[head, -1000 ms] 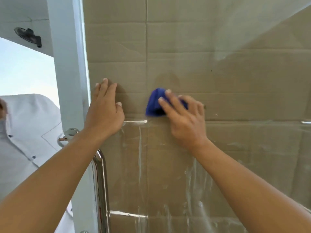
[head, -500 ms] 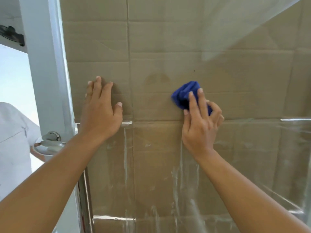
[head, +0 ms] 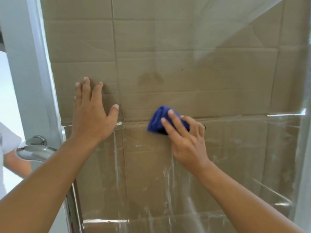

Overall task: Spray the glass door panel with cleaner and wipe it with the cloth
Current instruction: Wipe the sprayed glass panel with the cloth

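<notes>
the right hand (head: 186, 140) is pressing a bunched blue cloth (head: 158, 121) against the glass door panel (head: 218, 81) with straight fingers, the cloth's length tilting up-right; the left hand (head: 91, 115) is lying flat on the glass, beside the door handle (head: 36, 148).

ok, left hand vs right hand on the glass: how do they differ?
The left hand lies flat and bare on the glass, fingers pointing up; the right hand presses a blue cloth, fingers angled up-left. Left sits near the frame, right nearer mid-panel. Both press the glass.
</notes>
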A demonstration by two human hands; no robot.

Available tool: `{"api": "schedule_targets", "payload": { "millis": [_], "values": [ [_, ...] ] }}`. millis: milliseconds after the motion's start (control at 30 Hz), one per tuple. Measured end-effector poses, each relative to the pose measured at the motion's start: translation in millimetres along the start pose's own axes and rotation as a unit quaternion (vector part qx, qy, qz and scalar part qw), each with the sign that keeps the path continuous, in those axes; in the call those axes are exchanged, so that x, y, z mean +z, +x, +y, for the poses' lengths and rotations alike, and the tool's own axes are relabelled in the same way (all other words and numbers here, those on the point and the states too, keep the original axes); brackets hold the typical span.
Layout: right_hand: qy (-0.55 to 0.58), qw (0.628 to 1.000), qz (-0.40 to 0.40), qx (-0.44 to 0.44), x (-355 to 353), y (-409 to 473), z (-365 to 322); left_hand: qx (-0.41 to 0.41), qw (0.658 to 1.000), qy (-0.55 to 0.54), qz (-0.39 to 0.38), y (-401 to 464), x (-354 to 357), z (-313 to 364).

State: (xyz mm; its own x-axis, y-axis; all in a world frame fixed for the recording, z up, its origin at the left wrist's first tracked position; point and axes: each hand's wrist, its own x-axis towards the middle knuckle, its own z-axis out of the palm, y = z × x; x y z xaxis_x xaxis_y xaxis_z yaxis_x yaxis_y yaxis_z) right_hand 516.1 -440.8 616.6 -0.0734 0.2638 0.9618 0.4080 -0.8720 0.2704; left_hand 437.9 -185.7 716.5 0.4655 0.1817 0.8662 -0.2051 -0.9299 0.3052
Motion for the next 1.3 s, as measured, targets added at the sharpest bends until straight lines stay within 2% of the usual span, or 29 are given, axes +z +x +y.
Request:
{"api": "schedule_targets", "payload": {
  "millis": [33,67,100,167,200,233,267,333,400,433,467,533,567,600,633,700,733,767,800,900,933,967,1067,1133,1167,1267,1300],
  "values": [
    [-0.002,1.0,-0.002,-0.027,-1,-1,5,0.001,1.0,0.0,0.0,0,0,0],
    [0.001,1.0,0.014,-0.003,-2,0,10,0.001,1.0,0.001,-0.002,0,-1,0],
    [0.009,0.997,0.04,0.067,-2,3,13,0.003,1.0,0.002,-0.004,-1,-1,-1],
    [0.031,0.965,0.095,0.242,-2,13,15,0.009,1.0,0.006,-0.005,-1,-2,-2],
    [0.03,0.951,0.107,0.29,-1,16,9,0.012,1.0,0.009,-0.004,-1,-2,-3],
    [0.025,0.95,0.104,0.295,1,18,1,0.014,1.0,0.01,-0.004,-2,-2,-3],
    [0.023,0.962,0.085,0.257,2,17,-8,0.015,1.0,0.009,-0.005,-2,-2,-4],
    [0.023,0.995,0.031,0.096,5,8,-23,0.016,1.0,0.009,-0.008,-2,-3,-3],
    [0.013,0.999,-0.007,-0.033,4,3,-25,0.02,1.0,0.013,-0.011,-2,-5,-4],
    [0.013,0.999,-0.002,-0.032,5,5,-23,0.023,1.0,0.015,-0.011,-2,-6,-5],
    [0.019,1.0,0.015,0.014,5,9,-22,0.025,0.999,0.016,-0.01,-2,-8,-6],
    [0.043,0.983,0.064,0.164,7,21,-25,0.034,0.999,0.023,-0.006,-2,-13,-10],
    [0.051,0.972,0.08,0.213,9,25,-30,0.04,0.999,0.027,-0.004,-2,-14,-13],
    [0.05,0.971,0.082,0.22,11,28,-39,0.048,0.998,0.03,-0.003,-1,-16,-16],
    [0.046,0.98,0.068,0.184,13,27,-49,0.057,0.998,0.033,-0.003,0,-18,-19],
    [0.045,0.998,0.022,0.026,18,20,-65,0.073,0.997,0.037,0.0,3,-22,-26],
    [0.047,0.998,0.004,-0.045,19,18,-67,0.079,0.996,0.038,0.004,4,-24,-29],
    [0.046,0.996,-0.004,-0.075,19,19,-67,0.084,0.996,0.04,0.009,5,-26,-31],
    [0.046,0.997,0.0,-0.058,20,22,-66,0.087,0.995,0.043,0.014,7,-29,-34],
    [0.061,0.99,0.045,0.121,23,39,-71,0.088,0.994,0.057,0.025,12,-37,-45],
    [0.059,0.986,0.054,0.146,25,44,-78,0.093,0.993,0.062,0.026,14,-40,-49],
    [0.054,0.988,0.052,0.134,27,46,-86,0.099,0.993,0.066,0.025,15,-42,-52],
    [0.053,0.997,0.002,-0.053,33,41,-107,0.113,0.991,0.066,0.012,20,-49,-60],
    [0.06,0.991,-0.016,-0.121,33,45,-109,0.123,0.99,0.068,0.011,23,-53,-67],
    [0.061,0.993,-0.008,-0.101,34,51,-109,0.125,0.99,0.07,0.008,25,-55,-70],
    [0.064,0.995,0.051,0.064,40,73,-113,0.123,0.99,0.067,-0.005,29,-58,-78],
    [0.06,0.992,0.064,0.091,42,78,-119,0.125,0.99,0.065,-0.008,29,-59,-80]
  ]
}}
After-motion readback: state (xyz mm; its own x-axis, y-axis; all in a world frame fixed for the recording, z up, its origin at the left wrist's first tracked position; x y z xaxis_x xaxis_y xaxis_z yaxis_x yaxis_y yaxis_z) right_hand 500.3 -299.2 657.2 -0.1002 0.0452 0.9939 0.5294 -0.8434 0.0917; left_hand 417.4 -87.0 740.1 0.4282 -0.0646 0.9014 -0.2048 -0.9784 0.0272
